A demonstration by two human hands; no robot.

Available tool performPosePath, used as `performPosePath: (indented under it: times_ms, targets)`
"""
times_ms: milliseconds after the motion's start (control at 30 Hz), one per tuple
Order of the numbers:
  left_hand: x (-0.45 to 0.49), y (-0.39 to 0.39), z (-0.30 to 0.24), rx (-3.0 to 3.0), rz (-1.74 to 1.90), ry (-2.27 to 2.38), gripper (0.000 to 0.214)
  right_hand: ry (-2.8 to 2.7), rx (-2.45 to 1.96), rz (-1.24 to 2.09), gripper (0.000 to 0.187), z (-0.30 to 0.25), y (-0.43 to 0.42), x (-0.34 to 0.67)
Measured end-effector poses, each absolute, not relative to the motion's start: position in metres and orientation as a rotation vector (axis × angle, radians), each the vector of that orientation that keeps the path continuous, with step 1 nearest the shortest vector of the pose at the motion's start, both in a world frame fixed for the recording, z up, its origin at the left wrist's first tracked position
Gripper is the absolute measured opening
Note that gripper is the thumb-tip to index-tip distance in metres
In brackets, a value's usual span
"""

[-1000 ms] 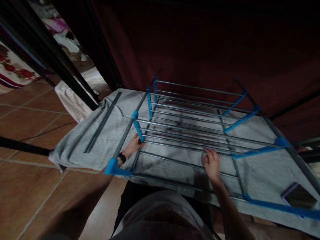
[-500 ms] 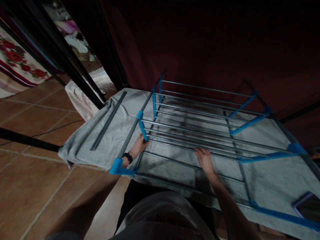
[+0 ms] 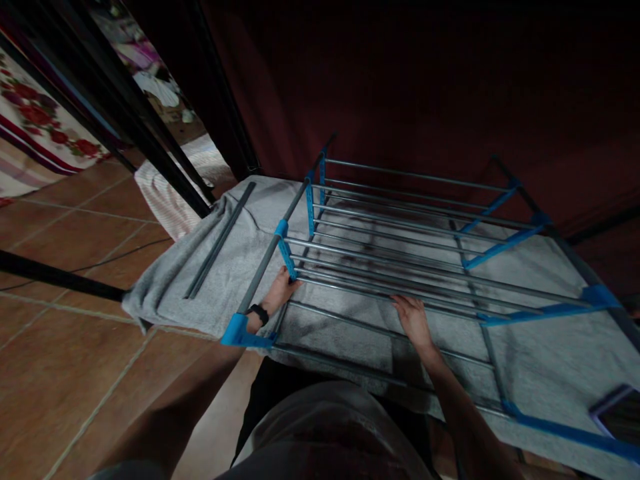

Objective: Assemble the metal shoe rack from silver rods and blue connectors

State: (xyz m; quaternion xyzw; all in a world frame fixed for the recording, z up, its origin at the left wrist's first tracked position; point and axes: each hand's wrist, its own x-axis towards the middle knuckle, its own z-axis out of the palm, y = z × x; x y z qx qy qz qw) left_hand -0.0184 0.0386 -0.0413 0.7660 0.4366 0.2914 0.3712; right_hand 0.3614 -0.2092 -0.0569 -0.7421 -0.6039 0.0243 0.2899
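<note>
A rack of grey metal tubes (image 3: pixel 410 255) with blue plastic brackets lies across the grey cloth. My left hand (image 3: pixel 281 291), a dark band on its wrist, reaches through the near left side of the frame. Its fingers are closed around the lower end of a blue bracket (image 3: pixel 287 259), where the rods meet it. My right hand (image 3: pixel 411 316) rests by the middle of the same tier, fingertips closed on a thin metal rod (image 3: pixel 350 288). The undersides of both hands' grips are partly hidden.
Two loose grey tubes (image 3: pixel 220 241) lie side by side on the grey cloth (image 3: pixel 170 293) at left. A phone (image 3: pixel 620 417) lies at the lower right edge. Black metal posts (image 3: pixel 170 147) stand at left above the tiled floor (image 3: pixel 75 373). A dark red panel (image 3: pixel 380 87) rises behind the rack.
The view has shifted slightly. Both hands keep their places on the rack, and the rack looks the same.
</note>
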Motion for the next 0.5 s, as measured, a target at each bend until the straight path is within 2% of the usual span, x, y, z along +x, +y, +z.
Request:
performPosePath:
  times_ms: [500]
  targets:
    - [-0.019, 0.043, -0.05, 1.985, 0.773, 1.103, 0.011, -1.637, -1.977, 0.017, 0.04, -0.039, -0.211, 0.35]
